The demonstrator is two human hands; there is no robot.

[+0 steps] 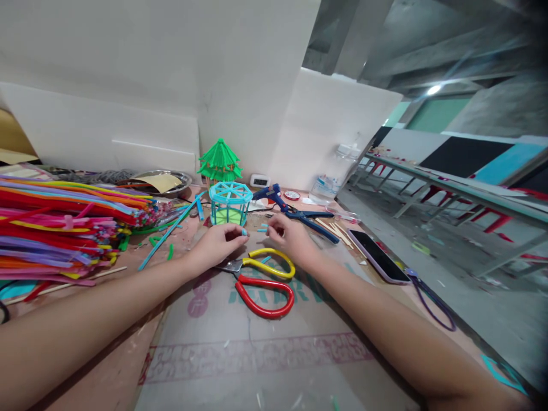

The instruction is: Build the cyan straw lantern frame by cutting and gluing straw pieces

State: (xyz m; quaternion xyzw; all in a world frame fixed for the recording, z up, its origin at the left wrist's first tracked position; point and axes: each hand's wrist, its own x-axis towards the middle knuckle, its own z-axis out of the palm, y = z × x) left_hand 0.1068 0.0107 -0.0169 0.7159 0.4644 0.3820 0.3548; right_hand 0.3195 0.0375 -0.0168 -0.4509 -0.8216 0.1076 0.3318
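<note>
My left hand (220, 244) is closed, with a short light-blue stick piece (244, 232) between thumb and forefinger. Opposite it, my right hand (291, 235) pinches another small light-blue piece (264, 225) at its fingertips. A gap separates the two hands. Just behind them stands a light-blue openwork frame (231, 193) with a spoked round top and thin posts. Scissors (265, 297) with one yellow and one red handle lie below the hands, their blades partly hidden by my left hand. A light-blue scrap (266, 260) shows inside the yellow loop.
Behind the frame rises a green tiered roof model (220, 160). A blue glue gun (276, 197) and blue-handled pliers (317, 225) lie at the back right, near wooden sticks (336, 233) and a phone (379, 256). Colourful pipe cleaners (64, 228) are heaped at left.
</note>
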